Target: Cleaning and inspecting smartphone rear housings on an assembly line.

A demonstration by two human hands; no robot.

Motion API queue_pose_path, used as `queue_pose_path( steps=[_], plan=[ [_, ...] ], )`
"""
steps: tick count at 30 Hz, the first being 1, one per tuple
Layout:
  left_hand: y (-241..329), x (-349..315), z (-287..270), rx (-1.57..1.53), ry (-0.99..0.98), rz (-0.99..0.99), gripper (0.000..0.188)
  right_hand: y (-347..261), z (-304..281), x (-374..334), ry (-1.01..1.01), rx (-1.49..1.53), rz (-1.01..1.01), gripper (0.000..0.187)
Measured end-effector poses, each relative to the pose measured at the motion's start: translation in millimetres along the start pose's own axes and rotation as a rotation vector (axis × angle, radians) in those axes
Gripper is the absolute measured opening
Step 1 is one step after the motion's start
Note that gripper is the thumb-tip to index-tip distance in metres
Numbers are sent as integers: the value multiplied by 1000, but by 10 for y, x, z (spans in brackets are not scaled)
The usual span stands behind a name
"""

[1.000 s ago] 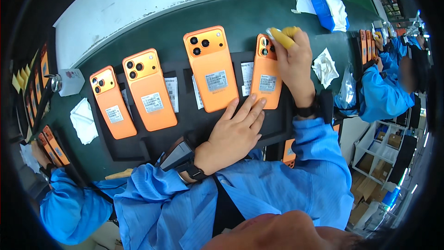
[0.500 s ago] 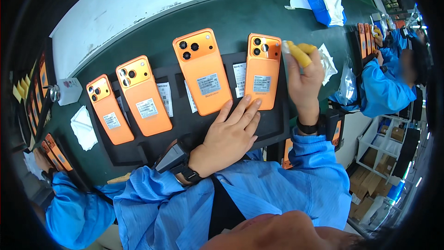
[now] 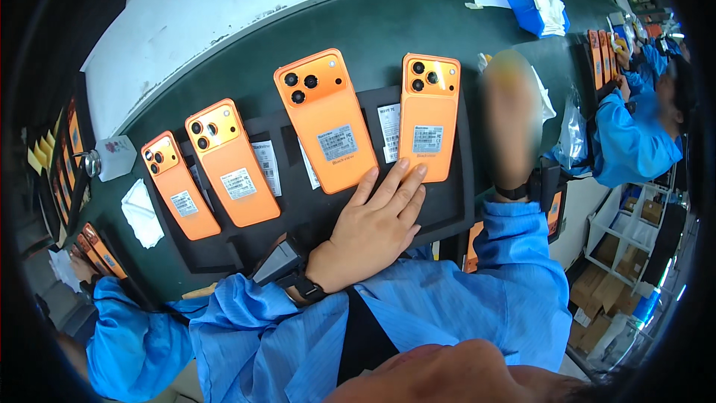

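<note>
In the head view, the left hand (image 3: 365, 227) lies flat, fingers slightly spread, fingertips on the lower end of an orange phone (image 3: 430, 116) just ahead of it. A second phone (image 3: 317, 101) is ahead and to that hand's left; two more phones (image 3: 233, 168) lie farther left, all over a black tray (image 3: 456, 209) on the green desk (image 3: 403, 22). The right hand (image 3: 513, 108), right of the nearest phone, is blurred; I cannot tell whether it pinches anything. A blue box (image 3: 520, 7) sits beyond it.
</note>
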State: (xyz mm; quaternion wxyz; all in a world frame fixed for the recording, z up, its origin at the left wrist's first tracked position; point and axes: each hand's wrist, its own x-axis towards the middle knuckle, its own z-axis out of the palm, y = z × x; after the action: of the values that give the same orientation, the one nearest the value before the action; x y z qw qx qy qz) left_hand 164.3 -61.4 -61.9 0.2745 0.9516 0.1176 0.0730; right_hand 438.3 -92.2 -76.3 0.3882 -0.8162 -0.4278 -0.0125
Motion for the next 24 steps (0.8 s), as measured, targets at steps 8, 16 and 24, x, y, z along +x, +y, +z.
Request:
queue_pose_path(
  steps=[8, 16, 24],
  plan=[
    [-16, 14, -32, -4, 8, 2, 47, -248, 28, -51, 1, 0, -81, 32],
    [-75, 76, -67, -303, 225, -90, 43, -329, 91, 26, -314, 223, 15, 28],
    [-138, 162, -42, -1037, 404, -358, 51, -720, -71, -256, -236, 800, 195, 25]
  ],
)
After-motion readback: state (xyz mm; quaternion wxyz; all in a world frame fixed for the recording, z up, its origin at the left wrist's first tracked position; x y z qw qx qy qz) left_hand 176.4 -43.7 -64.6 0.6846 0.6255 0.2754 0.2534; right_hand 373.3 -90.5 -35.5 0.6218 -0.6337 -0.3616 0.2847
